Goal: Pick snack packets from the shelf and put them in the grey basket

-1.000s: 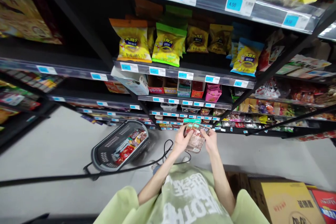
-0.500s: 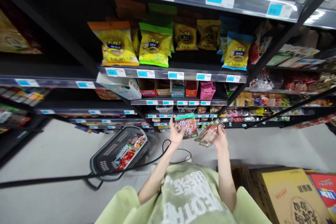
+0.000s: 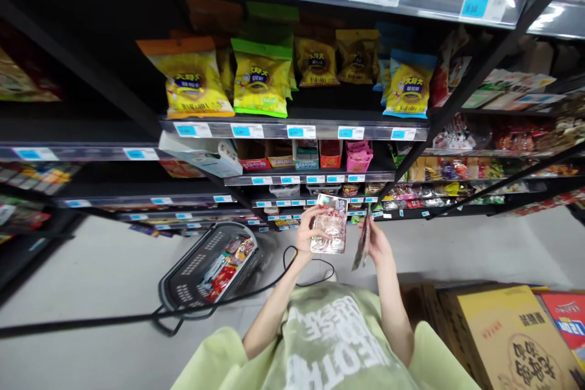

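Note:
Between the shelf and my body I hold flat snack packets in both hands. My left hand grips a brown and clear snack packet, its broad face turned up to me, fingers across its left side. To the right, my right hand pinches thin snack packets by the upper end; they are seen nearly edge-on, so their number cannot be told. The two hands are apart, just in front of the lower shelves.
A grey shopping basket with several packaged goods stands on the floor at left. Yellow snack bags sit on the shelf ahead, small boxes below them. Cardboard cartons stand at lower right. A black strap crosses the left side.
The packets, at first held together by both hands, have been parted between them. The left packet has turned to show its brown and clear side; the right ones have tipped edge-on.

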### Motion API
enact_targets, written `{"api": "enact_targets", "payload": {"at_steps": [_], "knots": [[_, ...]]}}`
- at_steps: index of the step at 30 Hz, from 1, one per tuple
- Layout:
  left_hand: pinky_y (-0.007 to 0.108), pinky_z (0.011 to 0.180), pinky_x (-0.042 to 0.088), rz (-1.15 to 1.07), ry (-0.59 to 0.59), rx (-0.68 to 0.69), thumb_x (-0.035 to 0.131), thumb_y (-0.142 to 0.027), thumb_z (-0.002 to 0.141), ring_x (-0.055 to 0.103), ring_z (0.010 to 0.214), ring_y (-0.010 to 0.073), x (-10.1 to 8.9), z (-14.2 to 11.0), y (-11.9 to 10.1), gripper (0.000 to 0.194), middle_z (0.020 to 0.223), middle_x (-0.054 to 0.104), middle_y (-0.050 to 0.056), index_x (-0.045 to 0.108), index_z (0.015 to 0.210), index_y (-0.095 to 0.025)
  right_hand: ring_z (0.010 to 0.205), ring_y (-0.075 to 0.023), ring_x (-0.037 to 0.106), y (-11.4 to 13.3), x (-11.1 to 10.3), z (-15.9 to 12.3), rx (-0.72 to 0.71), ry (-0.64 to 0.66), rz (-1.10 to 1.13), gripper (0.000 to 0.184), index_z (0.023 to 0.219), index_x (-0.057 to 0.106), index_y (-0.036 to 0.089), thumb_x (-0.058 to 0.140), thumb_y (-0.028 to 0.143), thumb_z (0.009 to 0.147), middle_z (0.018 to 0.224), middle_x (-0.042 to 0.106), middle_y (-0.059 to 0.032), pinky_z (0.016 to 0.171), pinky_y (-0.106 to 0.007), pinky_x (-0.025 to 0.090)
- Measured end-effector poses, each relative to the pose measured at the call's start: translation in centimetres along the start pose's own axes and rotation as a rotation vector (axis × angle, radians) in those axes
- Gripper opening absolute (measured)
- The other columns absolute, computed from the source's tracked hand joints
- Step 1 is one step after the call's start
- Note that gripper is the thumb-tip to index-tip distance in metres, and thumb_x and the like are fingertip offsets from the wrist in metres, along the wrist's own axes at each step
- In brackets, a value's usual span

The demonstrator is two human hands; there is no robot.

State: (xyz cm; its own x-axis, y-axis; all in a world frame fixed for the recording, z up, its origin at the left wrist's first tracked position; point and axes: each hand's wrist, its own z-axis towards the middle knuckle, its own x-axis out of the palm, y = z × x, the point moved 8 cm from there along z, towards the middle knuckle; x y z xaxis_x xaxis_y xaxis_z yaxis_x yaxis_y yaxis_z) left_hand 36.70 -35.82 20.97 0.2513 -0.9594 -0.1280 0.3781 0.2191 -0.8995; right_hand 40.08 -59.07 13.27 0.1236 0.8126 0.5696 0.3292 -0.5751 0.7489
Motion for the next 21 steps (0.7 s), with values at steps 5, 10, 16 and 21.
{"api": "enact_targets", "payload": {"at_steps": [5, 10, 16, 21], "knots": [[0.055, 0.121, 0.036, -0.104, 0.261, -0.066, 0.075, -0.032, 0.083, 0.045, 0.144, 0.0336, 3.3, -2.0, -1.4, 0.027, 0.139, 0.065, 0.008, 0.071, 0.058, -0.024, 0.086, -0.0195, 0.074, -2.7, 3.0, 0.0, 0.114, -0.005, 0.029, 0.041, 0.097, 0.072, 0.022, 0.088, 0.048, 0.070, 0.098, 0.079, -0.0031, 0.085, -0.033, 0.062], [0.055, 0.117, 0.040, -0.452, 0.181, -0.304, 0.067, -0.033, 0.090, 0.052, 0.141, 0.0323, 3.5, -2.3, 0.2, 0.024, 0.148, 0.059, 0.012, 0.071, 0.112, -0.025, 0.085, -0.0201, 0.074, -3.0, 1.9, 0.2, 0.073, -0.153, 0.021, 0.041, 0.096, 0.068, 0.020, 0.084, 0.049, 0.072, 0.095, 0.079, -0.0052, 0.084, -0.034, 0.062], [0.047, 0.112, 0.046, -0.361, 0.070, -0.474, 0.079, -0.041, 0.083, 0.054, 0.138, 0.0307, 3.0, -2.2, 2.8, 0.061, 0.155, 0.050, 0.013, 0.056, 0.137, -0.028, 0.078, -0.0208, 0.074, -3.0, 0.3, 0.0, -0.040, -0.405, 0.150, 0.039, 0.092, 0.066, 0.022, 0.091, 0.037, 0.066, 0.087, 0.080, -0.0018, 0.075, -0.033, 0.062], [0.045, 0.112, 0.047, -0.209, 0.045, -0.438, 0.068, -0.044, 0.092, 0.062, 0.130, 0.0280, 3.3, -2.6, 1.8, 0.047, 0.139, 0.067, 0.012, 0.064, 0.134, -0.024, 0.085, -0.0200, 0.074, -1.8, 1.0, -0.5, -0.206, -0.475, 0.145, 0.043, 0.097, 0.062, 0.025, 0.087, 0.045, 0.068, 0.094, 0.079, 0.0004, 0.078, -0.033, 0.060]]}}
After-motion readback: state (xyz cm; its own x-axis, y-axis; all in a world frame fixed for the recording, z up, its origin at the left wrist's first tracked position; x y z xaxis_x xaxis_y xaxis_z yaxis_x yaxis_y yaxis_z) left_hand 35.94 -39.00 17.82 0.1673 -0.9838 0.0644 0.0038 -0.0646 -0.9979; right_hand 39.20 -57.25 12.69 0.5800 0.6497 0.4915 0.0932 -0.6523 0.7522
